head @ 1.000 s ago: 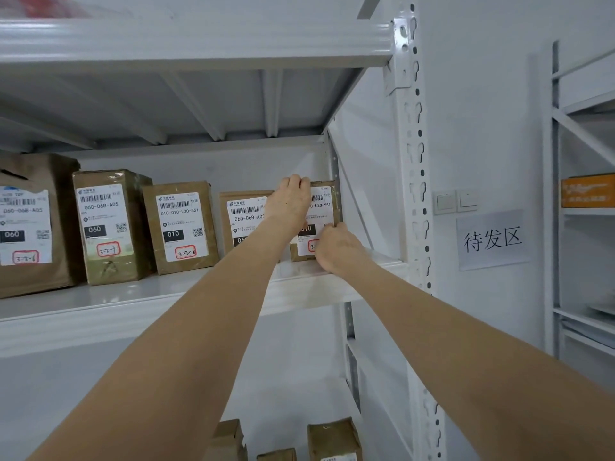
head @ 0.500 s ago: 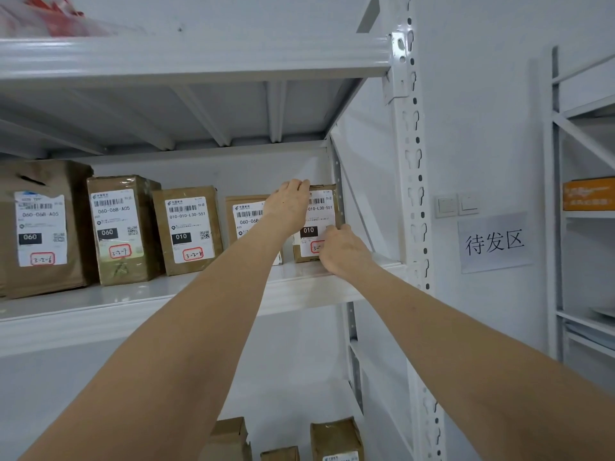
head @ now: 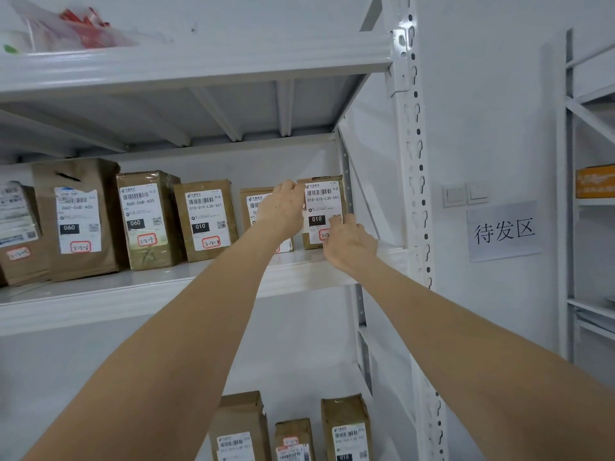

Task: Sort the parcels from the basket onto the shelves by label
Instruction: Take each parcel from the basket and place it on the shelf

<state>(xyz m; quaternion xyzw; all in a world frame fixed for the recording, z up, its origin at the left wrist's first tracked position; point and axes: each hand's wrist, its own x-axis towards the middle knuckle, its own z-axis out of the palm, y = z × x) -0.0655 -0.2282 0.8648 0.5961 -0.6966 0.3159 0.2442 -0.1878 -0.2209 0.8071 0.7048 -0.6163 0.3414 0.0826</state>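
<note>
A small brown parcel [head: 324,201] with a white "010" label stands upright at the right end of the white middle shelf [head: 166,287], close to the rack's back post. My left hand [head: 283,207] holds its upper left edge, fingers curled over the top corner. At the lower right of the label my right hand [head: 347,244] holds the parcel's front and right side. Left of it stands another brown parcel [head: 258,201], mostly hidden behind my left hand and forearm. No basket is in view.
Several more labelled brown parcels [head: 203,221] stand in a row to the left on the same shelf. Three parcels [head: 346,427] sit on the shelf below. The perforated white upright [head: 414,161] borders the shelf's right end. A second rack [head: 592,194] and a wall sign [head: 504,231] lie further right.
The view has shifted so the shelf and parcels sit slightly further right and lower in frame. Both hands stay on the rightmost parcel, with hardly any change in their hold.
</note>
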